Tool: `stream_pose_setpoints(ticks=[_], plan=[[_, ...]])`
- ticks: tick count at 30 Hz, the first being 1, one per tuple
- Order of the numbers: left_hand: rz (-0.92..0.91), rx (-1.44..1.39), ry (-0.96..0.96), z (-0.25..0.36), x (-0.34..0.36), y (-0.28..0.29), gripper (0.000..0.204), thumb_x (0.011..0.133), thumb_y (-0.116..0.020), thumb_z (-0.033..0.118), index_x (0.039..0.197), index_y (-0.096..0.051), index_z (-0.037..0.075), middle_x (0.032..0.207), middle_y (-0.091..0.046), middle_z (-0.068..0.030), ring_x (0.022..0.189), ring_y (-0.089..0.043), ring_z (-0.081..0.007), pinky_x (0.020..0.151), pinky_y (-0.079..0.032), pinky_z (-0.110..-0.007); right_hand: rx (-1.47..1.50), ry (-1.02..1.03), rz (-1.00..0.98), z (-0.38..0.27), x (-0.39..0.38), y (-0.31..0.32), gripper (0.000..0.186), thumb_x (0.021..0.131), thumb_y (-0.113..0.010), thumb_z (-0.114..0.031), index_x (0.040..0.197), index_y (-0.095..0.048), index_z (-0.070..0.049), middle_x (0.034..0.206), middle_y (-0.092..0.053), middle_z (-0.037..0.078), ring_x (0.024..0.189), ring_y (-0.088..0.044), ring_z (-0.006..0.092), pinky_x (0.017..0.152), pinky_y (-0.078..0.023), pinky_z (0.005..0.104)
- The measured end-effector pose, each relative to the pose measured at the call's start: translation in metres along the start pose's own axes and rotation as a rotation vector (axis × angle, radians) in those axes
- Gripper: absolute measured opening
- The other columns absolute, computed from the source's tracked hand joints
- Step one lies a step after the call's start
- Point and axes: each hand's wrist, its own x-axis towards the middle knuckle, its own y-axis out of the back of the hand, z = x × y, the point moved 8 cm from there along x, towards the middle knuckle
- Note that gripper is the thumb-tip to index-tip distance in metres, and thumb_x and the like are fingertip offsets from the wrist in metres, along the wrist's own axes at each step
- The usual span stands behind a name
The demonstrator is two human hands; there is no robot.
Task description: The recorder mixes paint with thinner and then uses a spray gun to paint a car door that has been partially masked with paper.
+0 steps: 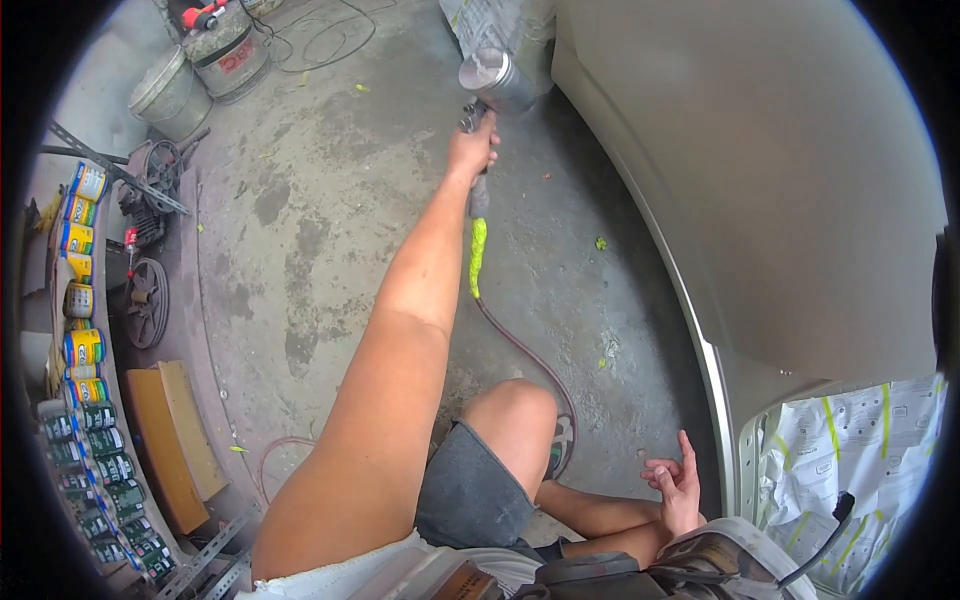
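My left hand [472, 150], on an outstretched arm, is closed round the grip of a spray gun [468, 118]. A silvery metal cup [497, 82] tops the gun. Below the grip, lime-yellow wrapping [478, 255] covers the fitting, and a dark red air hose [525, 350] curves down toward my bent knee. A large grey-beige car body panel [760, 190] fills the right side, with the gun off its far left edge. Low at the right, near the panel's lower edge, my right hand [675, 488] holds nothing; its index finger is stretched and the others are partly curled.
Masking paper [840, 440] with lime tape adjoins the panel. Shelves of paint cans [84, 347] line the left, beside a pulley wheel [147, 303] and boards [165, 445]. Buckets [170, 95] and a loose cable [335, 45] lie at the far left on stained concrete [310, 230].
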Motion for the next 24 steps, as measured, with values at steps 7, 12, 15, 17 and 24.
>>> stream_pose_setpoints(ticks=[7,12,15,17,24], plan=[[-0.309,-0.107,0.072,-0.043,-0.043,-0.042,0.045,0.097,-0.059,0.051,0.116,-0.065,0.011,0.099,-0.072,-0.0045,0.055,-0.054,-0.01,0.05,-0.047,-0.027,-0.043,-0.048,0.022,0.011,-0.003,0.009,0.069,0.1,-0.054,-0.009,0.159,-0.019,-0.014,0.106,-0.067,0.01,0.089,-0.068,0.0165,0.079,-0.051,0.0272],[0.058,-0.098,0.02,-0.047,-0.018,-0.03,0.043,0.096,-0.06,0.049,0.114,-0.065,0.01,0.091,-0.071,-0.0046,0.051,-0.053,-0.0093,0.047,-0.045,-0.027,-0.062,-0.086,0.008,0.017,-0.009,0.004,0.069,0.1,-0.055,-0.01,0.159,-0.019,-0.014,0.106,-0.067,0.01,0.089,-0.068,0.0167,0.079,-0.051,0.0274],[0.099,-0.234,0.124,-0.075,-0.021,-0.038,0.04,0.096,-0.061,0.047,0.104,-0.065,0.008,0.083,-0.067,-0.0042,0.05,-0.053,-0.0091,0.046,-0.045,-0.027,-0.082,-0.087,0.014,0.022,-0.011,0.006,0.069,0.1,-0.056,-0.011,0.159,-0.018,-0.014,0.106,-0.067,0.01,0.09,-0.068,0.0168,0.079,-0.051,0.0275],[-0.014,-0.311,0.205,-0.1,-0.039,-0.056,0.039,0.096,-0.062,0.047,0.097,-0.063,0.008,0.078,-0.064,-0.0035,0.05,-0.053,-0.0095,0.046,-0.045,-0.027,-0.071,-0.117,0.018,0.026,-0.011,0.008,0.069,0.1,-0.056,-0.012,0.159,-0.019,-0.015,0.106,-0.067,0.01,0.091,-0.068,0.017,0.08,-0.051,0.0285],[-0.262,-0.156,0.304,-0.154,-0.165,-0.115,0.036,0.095,-0.065,0.043,0.102,-0.069,0.007,0.071,-0.062,-0.0019,0.05,-0.055,-0.0112,0.047,-0.045,-0.028,-0.137,-0.164,0.069,0.019,-0.015,0.007,0.069,0.1,-0.057,-0.014,0.159,-0.02,-0.015,0.108,-0.067,0.01,0.092,-0.068,0.0186,0.082,-0.051,0.0304]])
